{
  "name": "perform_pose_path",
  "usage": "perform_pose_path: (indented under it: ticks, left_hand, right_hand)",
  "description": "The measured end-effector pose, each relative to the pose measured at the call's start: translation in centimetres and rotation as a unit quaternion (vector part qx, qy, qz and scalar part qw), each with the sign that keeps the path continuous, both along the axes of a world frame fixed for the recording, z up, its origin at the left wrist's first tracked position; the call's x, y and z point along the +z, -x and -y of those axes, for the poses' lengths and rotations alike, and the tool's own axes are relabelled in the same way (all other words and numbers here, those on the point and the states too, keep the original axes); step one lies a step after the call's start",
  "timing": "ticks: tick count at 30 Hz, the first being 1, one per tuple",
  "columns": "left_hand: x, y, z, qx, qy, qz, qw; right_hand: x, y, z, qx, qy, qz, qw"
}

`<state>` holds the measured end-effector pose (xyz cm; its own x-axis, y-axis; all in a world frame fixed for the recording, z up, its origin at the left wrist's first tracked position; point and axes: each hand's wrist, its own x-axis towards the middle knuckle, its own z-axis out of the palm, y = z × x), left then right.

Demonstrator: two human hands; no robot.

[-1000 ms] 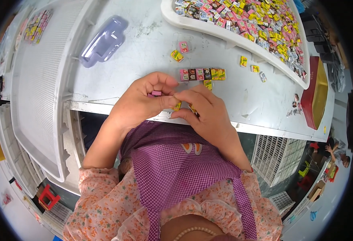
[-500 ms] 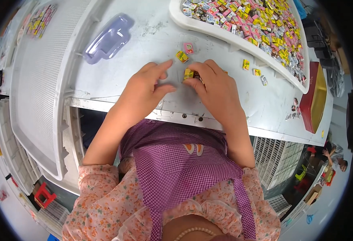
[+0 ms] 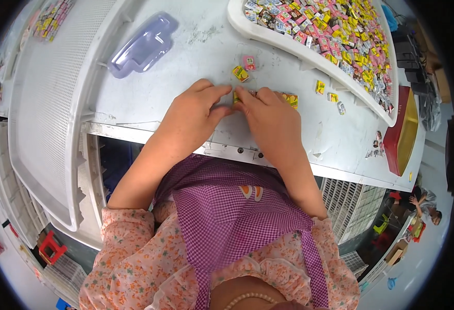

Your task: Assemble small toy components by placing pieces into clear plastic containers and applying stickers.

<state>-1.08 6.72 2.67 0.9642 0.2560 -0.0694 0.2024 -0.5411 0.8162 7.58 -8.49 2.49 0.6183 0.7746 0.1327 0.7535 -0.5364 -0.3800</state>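
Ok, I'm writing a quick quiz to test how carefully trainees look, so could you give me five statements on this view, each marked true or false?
1. The right hand partly covers a row of small boxes. True.
2. The translucent purple tray lies right of the large white tray. False: it lies to the left.
3. The apron is purple and checked. True.
4. The left hand grips the red box. False: that box is at the table's right, away from both hands.
5. The large white tray holds many small coloured pieces. True.
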Motion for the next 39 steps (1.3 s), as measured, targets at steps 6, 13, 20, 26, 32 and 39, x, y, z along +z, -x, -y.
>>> perform_pose_path:
  ticks: [6, 13, 20, 26, 32, 39]
  left_hand:
    - [0.5, 0.5, 0.1, -0.032, -0.033, -0.009, 0.999]
    - [1.1, 0.7, -0.2, -0.057, -0.031, -0.045, 0.997]
    - [0.7, 1.0, 0.1, -0.111, -0.191, 0.113, 0.969]
    - [1.7, 0.0, 1.4, -0.190, -0.299, -0.035, 0.934]
    - [0.6, 0.1, 1.1, -0.186, -0.319, 0.032, 0.929]
    - [0.1, 0.2, 1.0, -0.183, -0.313, 0.037, 0.931]
  right_hand:
    - [0.1, 0.0, 0.8, 0.072, 0.050, 0.171, 0.981]
    - [1.2, -0.6, 1.2, 0.063, 0.020, 0.050, 0.997]
    - [0.1, -0.9, 4.9, -0.042, -0.083, -0.056, 0.994]
    - [0.8, -0.2, 5.8, -0.099, -0.200, -0.157, 0.962]
    - [0.0, -0.5, 4.7, -0.041, -0.126, -0.031, 0.991]
    - [-0.3, 0.2, 2.5, -0.013, -0.043, 0.061, 0.997]
